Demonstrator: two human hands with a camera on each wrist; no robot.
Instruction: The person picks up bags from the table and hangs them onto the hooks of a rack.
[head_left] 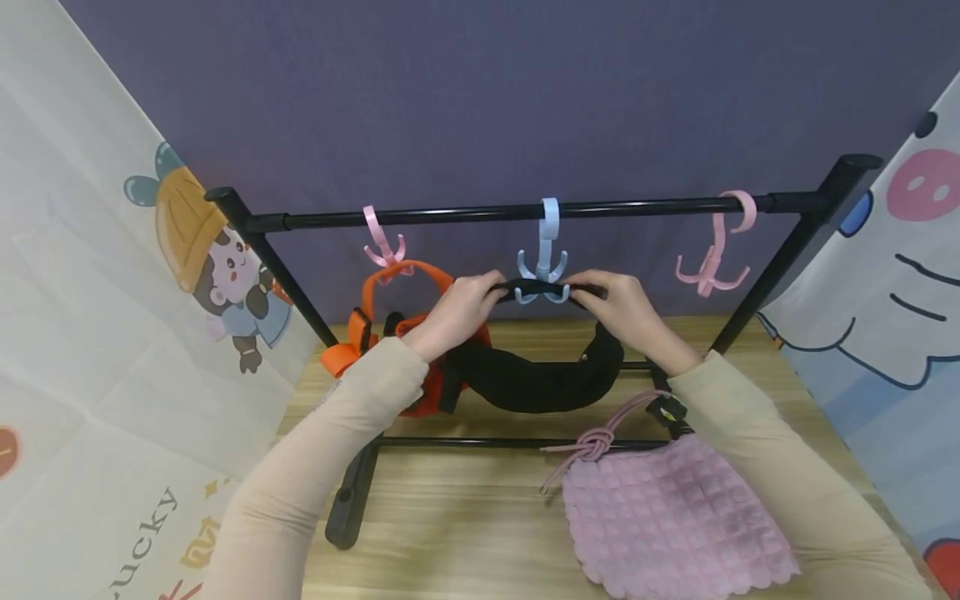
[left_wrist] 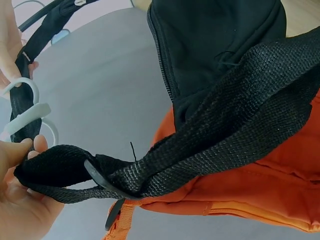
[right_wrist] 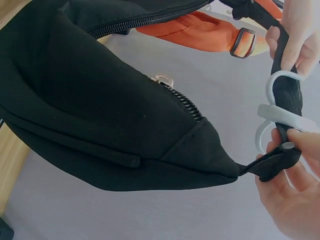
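- Black bag hangs below the two hands, its body bowing downward across the space between them and reaching under both.
- Its black strap runs from one hand to the other, stretched nearly level in the gap between them.
- Left hand: thumb and fingers pinch the strap just beside the blue hook.
- Right hand: thumb and fingers pinch the strap on the hook's other side, so the hands are apart with the hook midway between them.
- Between the hands, the strap lies in the curve of the hook's two near prongs, touching them; the hook itself hangs from the black bar above both hands.
- Orange bag is below and beside the left hand, its loop up at the pink hook on that hand's outer side.
- Beyond the right hand, outward, hangs another pink hook.
- Pink quilted bag sits well below the right hand, partly covered by that forearm.
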